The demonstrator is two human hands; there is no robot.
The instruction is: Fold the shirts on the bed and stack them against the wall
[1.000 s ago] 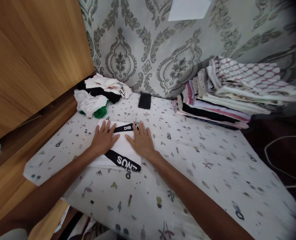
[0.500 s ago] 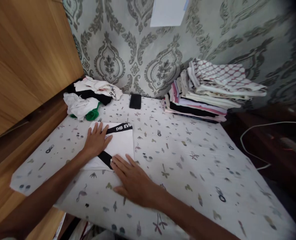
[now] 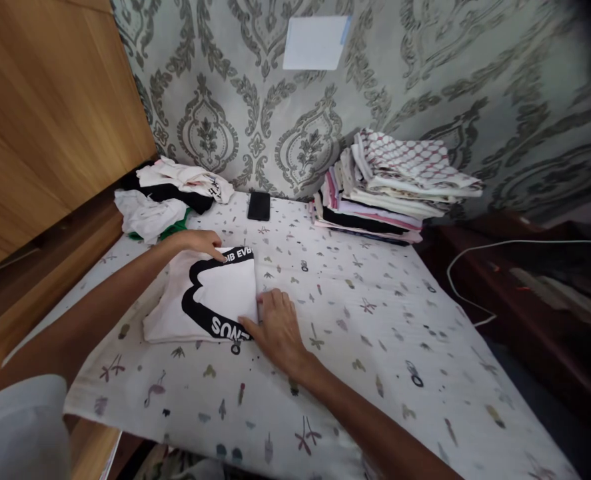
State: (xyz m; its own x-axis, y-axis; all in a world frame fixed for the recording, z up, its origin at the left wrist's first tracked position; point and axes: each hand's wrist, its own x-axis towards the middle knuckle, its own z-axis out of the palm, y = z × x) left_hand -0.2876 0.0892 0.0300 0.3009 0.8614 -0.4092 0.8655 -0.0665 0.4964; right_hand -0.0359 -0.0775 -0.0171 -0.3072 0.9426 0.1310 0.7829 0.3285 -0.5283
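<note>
A white shirt, folded into a flat block with a black lettered band printed on it, lies on the patterned bed sheet. At its far edge is my left hand, thumb on top over the lettering and fingers curled past the edge, closed on the cloth. My right hand is by the right edge. Its thumb rests on the near right corner, while the fingers are apart from the thumb and lie along the side. The underside of the shirt is hidden.
Crumpled clothes lie at the back left, near a wooden cabinet. A black phone is by the wall. Folded clothes form a tall stack at the back right. A white cable hangs beyond the bed's right side.
My left hand has slid from the top of the shirt to its far edge. My right hand has shifted from the near edge to the right side. More of the print shows.
</note>
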